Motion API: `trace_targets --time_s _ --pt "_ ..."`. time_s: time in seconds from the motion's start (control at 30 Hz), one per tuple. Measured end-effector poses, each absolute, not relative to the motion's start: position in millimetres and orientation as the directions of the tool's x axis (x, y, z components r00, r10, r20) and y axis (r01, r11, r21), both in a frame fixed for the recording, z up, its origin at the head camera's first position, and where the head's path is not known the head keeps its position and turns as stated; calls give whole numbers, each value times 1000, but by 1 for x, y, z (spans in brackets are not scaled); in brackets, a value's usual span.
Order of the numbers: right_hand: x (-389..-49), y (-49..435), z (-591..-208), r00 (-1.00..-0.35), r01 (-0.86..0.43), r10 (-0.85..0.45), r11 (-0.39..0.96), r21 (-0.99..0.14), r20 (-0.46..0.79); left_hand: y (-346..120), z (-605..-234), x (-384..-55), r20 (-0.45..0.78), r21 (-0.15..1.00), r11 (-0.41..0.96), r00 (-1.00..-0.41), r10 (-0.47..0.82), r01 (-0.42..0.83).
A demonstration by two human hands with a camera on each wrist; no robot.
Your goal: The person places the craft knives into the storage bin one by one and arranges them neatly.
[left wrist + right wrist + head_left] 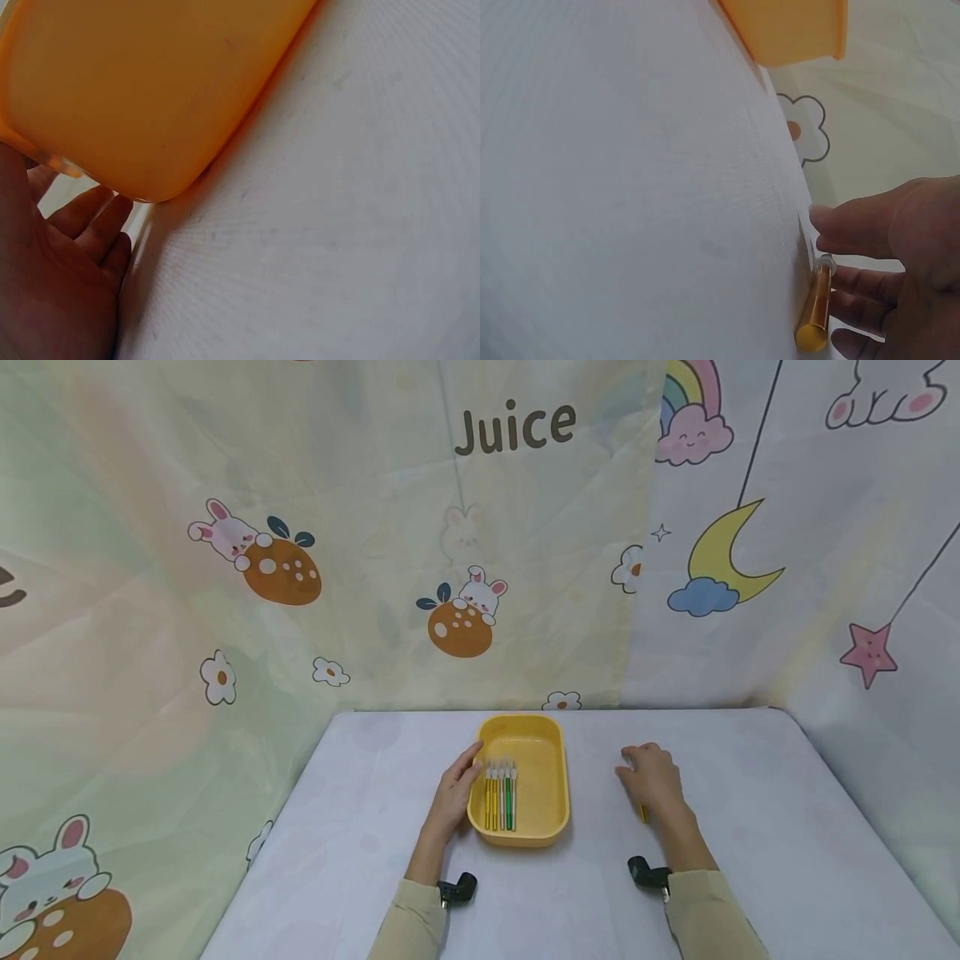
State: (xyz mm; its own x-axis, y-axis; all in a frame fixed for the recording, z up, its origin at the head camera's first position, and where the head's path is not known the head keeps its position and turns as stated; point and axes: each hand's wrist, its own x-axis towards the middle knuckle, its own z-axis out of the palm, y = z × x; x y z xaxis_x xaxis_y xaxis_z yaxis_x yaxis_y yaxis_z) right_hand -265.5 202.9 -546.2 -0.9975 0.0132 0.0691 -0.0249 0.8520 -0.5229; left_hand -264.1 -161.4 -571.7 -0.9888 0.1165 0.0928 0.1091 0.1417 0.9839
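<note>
A yellow tray [528, 842] stands on the table in the head view. Inside, along its left side, several slim pens or brushes [501, 797] lie in a row, with yellow, pale and green shafts and silvery tips. My left hand [450, 793] rests against the tray's left wall, fingers extended; in the left wrist view its fingertips [112, 214] lie beneath the tray's rim. To the right of the tray, my right hand [654, 781] is lowered over another slim pen-like stick [817, 307] with a golden-yellow end. Its fingers bend loosely beside the stick, partly hiding it.
The table [570, 910] wears a white cloth and meets a patterned fabric backdrop [375, 568] at its far edge. Fabric also hangs on the left and right sides. A small black device [648, 872] sits at each wrist.
</note>
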Motion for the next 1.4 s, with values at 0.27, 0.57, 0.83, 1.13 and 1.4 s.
trace_targets --time_s 0.27,0.57,0.83,1.13,1.4 --pt "-268 203 -546 -998 -15 21 860 -511 65 -161 -570 -265 92 985 138 -989 116 108" --pt "-267 201 -546 -998 -7 32 826 -564 60 -162 -573 -266 94 984 140 -988 122 111" --pt "-265 200 -542 -995 50 95 785 -617 40 -162 -573 -265 89 985 140 -989 118 106" --pt "-263 199 -538 -997 56 78 747 -663 3 -162 -573 -265 97 982 151 -988 117 114" --pt "-264 194 -537 -997 57 76 686 -725 -6 -161 -572 -265 86 983 149 -990 114 103"
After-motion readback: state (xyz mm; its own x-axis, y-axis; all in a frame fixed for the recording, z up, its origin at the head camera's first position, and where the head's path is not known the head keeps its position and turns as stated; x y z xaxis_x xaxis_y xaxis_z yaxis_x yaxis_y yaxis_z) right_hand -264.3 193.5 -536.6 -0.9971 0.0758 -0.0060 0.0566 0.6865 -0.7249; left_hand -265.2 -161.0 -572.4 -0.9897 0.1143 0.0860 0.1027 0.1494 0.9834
